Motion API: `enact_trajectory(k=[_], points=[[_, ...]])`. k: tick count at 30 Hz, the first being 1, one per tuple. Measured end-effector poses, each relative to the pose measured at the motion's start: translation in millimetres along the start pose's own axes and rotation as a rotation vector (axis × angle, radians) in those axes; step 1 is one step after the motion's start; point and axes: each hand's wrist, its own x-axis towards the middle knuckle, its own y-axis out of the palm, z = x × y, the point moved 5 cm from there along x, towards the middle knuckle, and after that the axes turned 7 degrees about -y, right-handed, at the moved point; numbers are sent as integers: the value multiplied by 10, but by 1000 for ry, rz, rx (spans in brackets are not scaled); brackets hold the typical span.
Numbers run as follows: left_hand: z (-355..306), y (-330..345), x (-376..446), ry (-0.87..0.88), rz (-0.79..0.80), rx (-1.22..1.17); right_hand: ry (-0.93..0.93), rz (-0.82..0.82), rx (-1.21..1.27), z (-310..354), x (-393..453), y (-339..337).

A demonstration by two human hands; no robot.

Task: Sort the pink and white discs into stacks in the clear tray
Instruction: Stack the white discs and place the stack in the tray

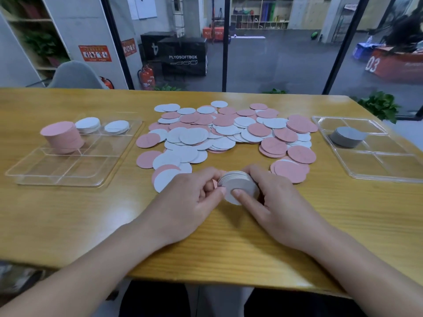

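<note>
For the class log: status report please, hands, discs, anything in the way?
Left hand and right hand both gripping a held stack of white discs. Loose pile unsorted; left tray has three stacks. Path clear.

Loose discs (229, 131) are heaped mid-table (68, 216), one tray (27, 177) off to the left with three stacks in its back compartments, another tray (389, 177) right holding one stack (349, 136).

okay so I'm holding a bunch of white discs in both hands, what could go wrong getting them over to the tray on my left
1. The bundle of white discs is gripped only at its edges by your left hand and right hand; it may fan out and spill.
2. The tall pink stack in the left tray could topple if bumped.
</note>
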Motion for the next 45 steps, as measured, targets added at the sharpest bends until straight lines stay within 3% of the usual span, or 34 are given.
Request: enact_trajectory(k=[3, 9, 11, 14, 18, 20, 24, 26, 32, 37, 45], points=[[-18, 33, -100, 1, 10, 27, -18, 102, -100, 94, -11, 158], [-123, 4, -158, -13, -3, 58, 20, 136, -82, 168, -40, 124], [-112, -51, -190, -56, 36, 2, 39, 64, 3, 203, -66, 45], [-9, -137, -246, -241, 176, -183, 136, -69, 326, 235, -64, -20], [124, -225, -352, -413, 292, -161, 290, -2, 484, 245, -22, 120], [180, -303, -361, -378, 186, -15, 302, 38, 386, 250, -9, 177], [337, -546, -283, -219, -178, 227, 245, 21, 106, 293, -2, 175], [475, -619, -148, -186, -219, 341, 241, 12, 87, 283, 6, 165], [787, -392, 316, -333, 112, 587, 233, -15, 121, 117, 223, 85], [652, -183, 453, -120, 235, 630, 159, 4, 7, -153, 528, 95], [422, -136, 942, 105, 279, 305, 135, -18, -58, -509, 1039, 82]])
